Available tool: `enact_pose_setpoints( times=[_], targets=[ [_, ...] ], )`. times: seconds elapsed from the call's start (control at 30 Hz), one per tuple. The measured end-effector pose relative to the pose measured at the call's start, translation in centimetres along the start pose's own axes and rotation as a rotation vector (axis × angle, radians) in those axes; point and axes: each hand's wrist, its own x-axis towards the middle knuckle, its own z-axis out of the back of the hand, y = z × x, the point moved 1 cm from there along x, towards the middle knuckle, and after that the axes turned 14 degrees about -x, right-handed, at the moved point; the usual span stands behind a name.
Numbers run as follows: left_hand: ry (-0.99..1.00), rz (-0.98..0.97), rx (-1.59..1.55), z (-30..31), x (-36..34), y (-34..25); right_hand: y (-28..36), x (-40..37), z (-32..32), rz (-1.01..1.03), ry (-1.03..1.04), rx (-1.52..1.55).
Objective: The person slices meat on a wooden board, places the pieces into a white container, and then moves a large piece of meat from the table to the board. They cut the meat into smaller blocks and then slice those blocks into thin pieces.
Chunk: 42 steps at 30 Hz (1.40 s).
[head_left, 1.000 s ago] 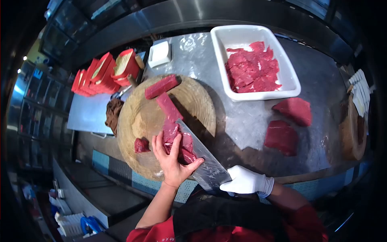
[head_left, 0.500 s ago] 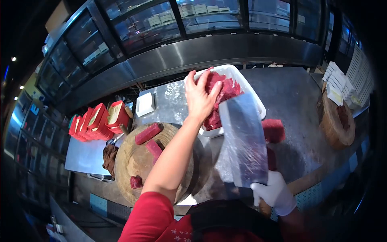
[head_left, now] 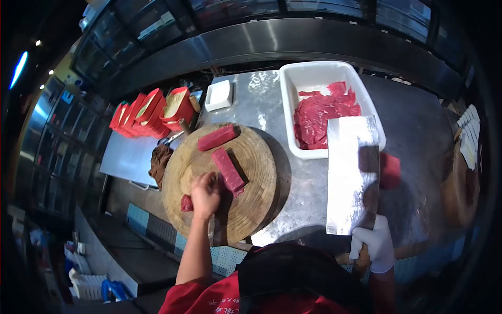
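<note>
My right hand (head_left: 375, 246), in a white glove, grips the handle of a broad cleaver (head_left: 353, 175), its blade standing out in front of the white tub's near right corner. Over a round wooden chopping block (head_left: 256, 193) is my bare left hand (head_left: 206, 193), its fingers smeared by motion. Just left of it lies a small chunk of red meat (head_left: 186, 203). Two long blocks of red meat, one at the back (head_left: 217, 137) and one slanting near the middle (head_left: 228, 171), rest on the chopping block. Sliced red meat (head_left: 327, 115) fills part of the white tub (head_left: 286, 99).
Behind the cleaver, another red meat piece (head_left: 390, 170) sits on the metal table (head_left: 303, 193). A white dish (head_left: 219, 96), red containers (head_left: 175, 107) and a brown cloth (head_left: 160, 163) are toward the left. At the far right stands another wooden block (head_left: 460, 183).
My left hand has left the meat in the tub and moved left and nearer, over the chopping block. The cleaver stays in my right hand. The view has shifted left.
</note>
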Motion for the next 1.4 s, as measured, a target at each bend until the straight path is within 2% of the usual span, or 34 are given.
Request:
enact_pose_setpoints(
  times=[0.03, 0.07, 0.1, 0.2, 0.3, 0.37, 0.43, 0.5, 0.57, 0.63, 0.67, 0.7, 0.77, 0.8, 0.9, 0.97, 1.03, 1.1, 1.13, 1.2, 1.27, 1.33, 1.37, 1.4],
  targets=[
    [0.092, -0.105, 0.026, -0.7, -0.5, -1.5, 0.1, 0.7, -0.2, -0.006, 0.017, -0.004],
    [0.099, -0.204, 0.054, -1.2, -0.8, -1.7, 0.1, 1.3, -0.3, 0.004, 0.037, 0.017],
    [0.096, -0.192, 0.057, -1.0, -0.7, -1.4, 0.2, 1.6, -0.4, 0.015, 0.054, 0.039],
    [0.271, -0.145, 0.010, -0.2, -0.5, -1.4, 0.6, 2.0, -0.5, 0.024, 0.058, 0.052],
    [0.323, -0.135, 0.067, 0.2, -0.2, -3.7, -0.6, 2.2, 0.2, 0.000, 0.041, 0.095],
    [0.271, -0.196, 0.066, -0.4, 0.1, -3.0, -1.4, 1.8, 0.7, -0.006, 0.031, 0.136],
    [0.267, 0.009, 0.052, -0.9, 0.7, -2.8, -2.1, 1.3, 1.2, -0.012, -0.003, 0.185],
    [0.271, 0.058, 0.068, -1.0, 1.2, -2.5, -2.6, 0.5, 1.7, -0.039, -0.061, 0.245],
    [0.251, 0.085, -0.027, -1.1, 1.4, -2.2, -3.3, -0.3, 2.2, -0.066, -0.104, 0.287],
    [0.277, 0.268, -0.235, -1.4, 1.8, -1.7, -4.2, -1.1, 2.7, -0.093, -0.146, 0.333],
    [0.231, 0.229, -0.132, -1.4, 2.0, -1.7, -4.6, -1.5, 2.9, -0.103, -0.163, 0.324],
    [0.202, 0.205, -0.191, -1.7, 1.7, -2.9, -5.0, -2.0, 3.2, -0.114, -0.177, 0.314],
    [0.156, 0.257, -0.454, -2.0, 1.7, -0.7, -5.5, -2.9, 3.7, -0.108, -0.200, 0.308],
    [0.126, 0.285, -0.441, -1.7, 1.5, -1.1, -5.7, -3.4, 3.9, -0.102, -0.212, 0.315],
    [0.013, 0.320, -0.567, 0.3, 0.6, -3.7, -6.2, -5.0, 4.5, -0.088, -0.253, 0.284],
    [0.075, 0.324, -0.639, 2.1, 0.5, -6.4, -6.4, -5.7, 4.9, -0.088, -0.272, 0.232],
    [0.112, 0.347, -0.779, 1.3, 1.3, -12.4, -6.4, -6.1, 4.9, -0.141, -0.306, 0.299],
    [0.140, 0.185, -0.862, -1.1, 3.5, -15.4, -6.7, -6.1, 4.8, -0.125, -0.293, 0.294],
    [0.231, 0.104, -0.910, -1.9, 4.2, -17.6, -6.8, -6.0, 4.7, -0.106, -0.282, 0.299],
    [0.138, 0.012, -1.065, -3.9, 5.5, -20.4, -6.7, -5.7, 4.5, -0.081, -0.246, 0.275],
    [0.099, -0.081, -1.014, -3.2, 5.3, -22.2, -6.1, -5.2, 4.2, -0.059, -0.185, 0.247],
    [0.110, -0.186, -0.924, -0.1, 4.9, -20.7, -5.1, -4.4, 3.1, -0.106, -0.227, 0.240],
    [0.053, -0.203, -0.842, 1.8, 4.6, -19.3, -5.5, -3.7, 2.9, -0.065, -0.183, 0.212],
    [-0.021, -0.151, -0.768, 4.0, 4.1, -17.2, -6.5, -2.9, 3.1, -0.039, -0.126, 0.152]
  ],
)
